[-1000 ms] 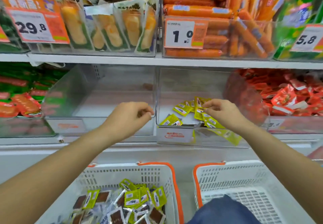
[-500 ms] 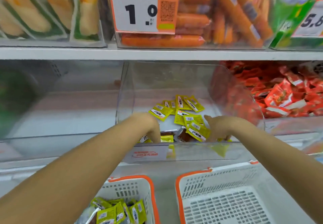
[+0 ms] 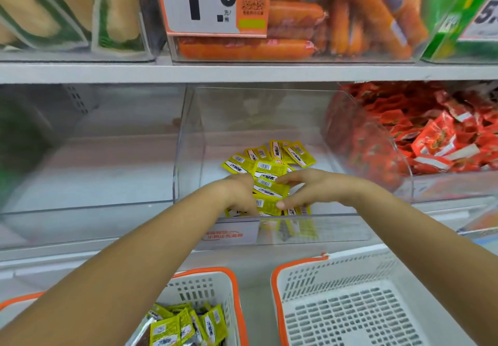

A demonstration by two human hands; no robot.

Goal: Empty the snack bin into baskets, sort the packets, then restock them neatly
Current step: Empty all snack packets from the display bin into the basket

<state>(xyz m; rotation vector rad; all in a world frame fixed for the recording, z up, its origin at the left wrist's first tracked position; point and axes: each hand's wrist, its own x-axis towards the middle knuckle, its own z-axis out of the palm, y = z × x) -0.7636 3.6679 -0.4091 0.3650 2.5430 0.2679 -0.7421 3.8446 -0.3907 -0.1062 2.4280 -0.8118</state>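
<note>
A clear plastic snack bin on the middle shelf holds several yellow packets on its floor. Both my hands are inside it. My left hand rests on the left side of the pile, fingers curled down onto the packets. My right hand lies on the right side, fingers spread flat over the packets, thumb near the bin's front wall. Below, a white basket with an orange rim on the left contains yellow and brown packets. A second white basket on the right shows only its slotted floor.
Left of the snack bin stands another clear bin. To the right, a bin of red packets. The upper shelf carries orange sausages behind a 1.0 price tag, with corn packs at left.
My view has moved closer to the bin. Both hands have gone from the bin's front edge deeper inside and closed in on the pile of yellow packets.
</note>
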